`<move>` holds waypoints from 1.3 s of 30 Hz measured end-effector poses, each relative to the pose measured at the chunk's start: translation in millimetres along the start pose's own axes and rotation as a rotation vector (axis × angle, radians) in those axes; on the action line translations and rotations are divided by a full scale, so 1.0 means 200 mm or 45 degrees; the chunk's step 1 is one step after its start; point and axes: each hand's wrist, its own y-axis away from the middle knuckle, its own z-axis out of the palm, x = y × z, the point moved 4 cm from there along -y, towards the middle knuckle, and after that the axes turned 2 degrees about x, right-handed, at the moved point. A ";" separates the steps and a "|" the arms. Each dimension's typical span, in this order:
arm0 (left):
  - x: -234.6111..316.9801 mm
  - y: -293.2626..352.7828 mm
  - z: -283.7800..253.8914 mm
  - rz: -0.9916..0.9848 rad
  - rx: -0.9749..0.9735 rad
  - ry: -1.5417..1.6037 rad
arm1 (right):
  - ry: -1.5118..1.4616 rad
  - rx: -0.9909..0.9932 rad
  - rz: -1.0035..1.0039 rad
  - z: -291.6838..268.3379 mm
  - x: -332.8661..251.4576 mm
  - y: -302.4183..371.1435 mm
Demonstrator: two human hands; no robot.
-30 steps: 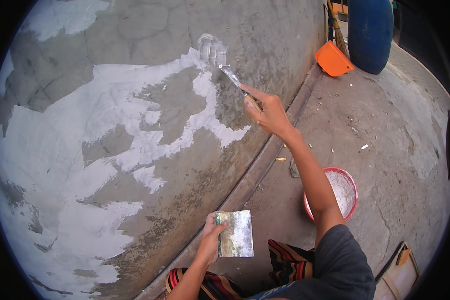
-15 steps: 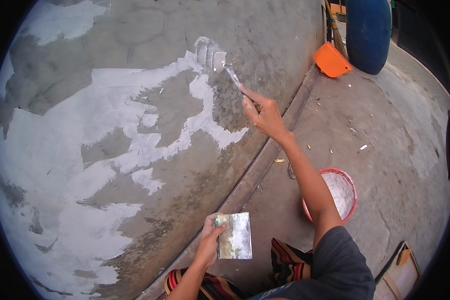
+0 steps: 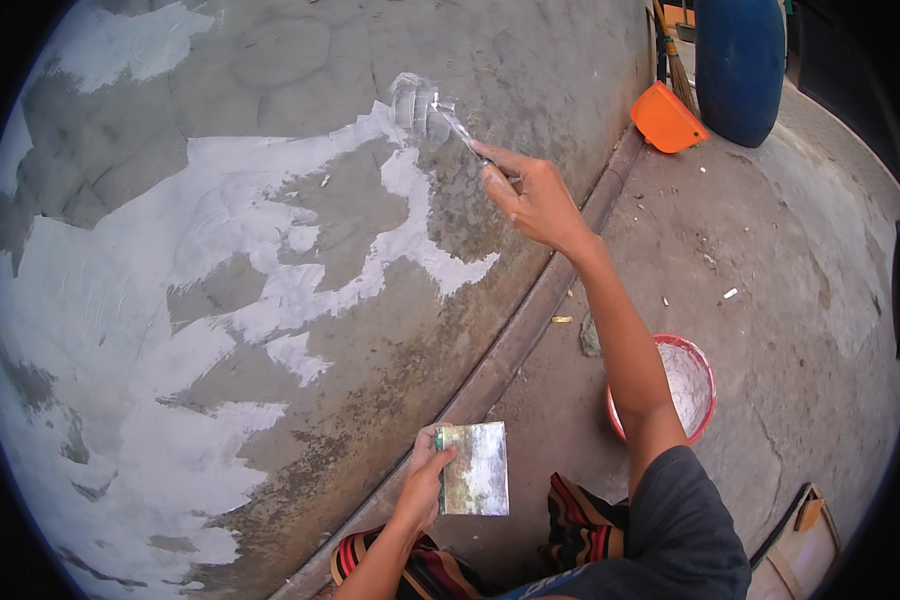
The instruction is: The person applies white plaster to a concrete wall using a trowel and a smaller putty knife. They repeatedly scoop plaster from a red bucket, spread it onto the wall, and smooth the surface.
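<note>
My right hand (image 3: pixel 532 193) is closed round the handle of a putty knife (image 3: pixel 457 127). The knife's blade end is at the grey wall (image 3: pixel 350 60), beside a fresh ridged smear of white putty (image 3: pixel 413 100). Wide irregular patches of the same putty (image 3: pixel 120 270) cover the wall on the left. Low in the middle, my left hand (image 3: pixel 425 478) grips a square, putty-smeared metal plate (image 3: pixel 478 470) by its left edge, with the thumb on top. A red-rimmed bucket (image 3: pixel 711 405) partly filled with white putty stands right of my right forearm.
A stone ledge (image 3: pixel 480 385) runs along the foot of the wall. At the upper right are an orange dustpan (image 3: pixel 667 120), a broom (image 3: pixel 680 75) and a blue barrel (image 3: pixel 738 70). Small scraps lie on the concrete floor (image 3: pixel 770 290). A wooden-framed panel (image 3: pixel 798 550) is at the lower right.
The putty knife has tilted so its blade now appears nearly edge-on, and my right hand has moved slightly upward. My left hand still holds the plate in nearly the same place.
</note>
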 end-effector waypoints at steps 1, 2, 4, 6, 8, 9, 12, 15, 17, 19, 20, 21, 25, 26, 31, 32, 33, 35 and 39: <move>0.00 -0.01 0.00 0.007 0.003 0.002 | 0.008 0.038 -0.010 0.00 0.00 -0.05; 0.00 -0.01 0.01 0.015 0.006 0.004 | 0.015 0.076 -0.021 -0.01 0.00 -0.10; 0.01 -0.02 0.01 0.015 0.000 -0.001 | 0.063 0.091 -0.048 0.02 0.00 -0.13; 0.01 -0.01 0.01 0.013 -0.005 -0.005 | 0.145 0.048 -0.081 0.07 0.00 -0.10; 0.01 0.00 0.01 0.008 -0.019 -0.009 | 0.173 -0.046 -0.093 0.09 -0.02 -0.02; 0.01 0.00 0.01 0.006 -0.021 -0.006 | 0.188 -0.092 -0.099 0.10 -0.03 0.01; 0.01 0.01 0.00 0.006 -0.015 -0.005 | 0.090 -0.085 -0.043 0.05 -0.13 0.00; 0.00 0.00 0.01 -0.004 -0.040 -0.011 | 0.012 0.106 -0.099 0.02 -0.15 -0.10; 0.00 -0.01 0.01 -0.004 -0.049 0.003 | 0.094 0.121 -0.142 0.09 -0.11 -0.12; 0.01 -0.01 0.01 -0.010 -0.048 0.012 | 0.090 0.069 -0.104 0.13 -0.10 -0.09; 0.01 0.00 0.00 -0.012 -0.040 0.017 | 0.041 0.009 -0.043 0.17 -0.11 -0.02; 0.01 0.00 -0.01 0.002 -0.011 0.007 | -0.007 -0.051 0.018 0.19 -0.11 0.04; 0.01 0.00 -0.03 0.049 0.108 -0.039 | 0.029 -0.070 -0.045 0.12 -0.13 0.08; 0.02 0.01 -0.03 0.050 0.135 -0.056 | 0.004 0.001 -0.044 0.11 -0.14 0.03; 0.05 0.01 0.01 0.037 0.101 -0.075 | 0.049 0.106 -0.098 0.10 -0.18 -0.11; 0.05 0.01 0.02 0.052 0.104 -0.082 | 0.091 0.075 -0.128 0.12 -0.16 -0.10; 0.06 0.01 0.02 0.068 0.082 -0.067 | 0.131 0.045 -0.158 0.14 -0.16 -0.08; 0.06 0.02 0.02 0.099 0.046 -0.028 | 0.138 -0.071 -0.122 0.15 -0.19 0.02; 0.01 -0.01 -0.04 0.092 0.001 -0.074 | 0.106 0.004 -0.139 0.11 -0.18 0.01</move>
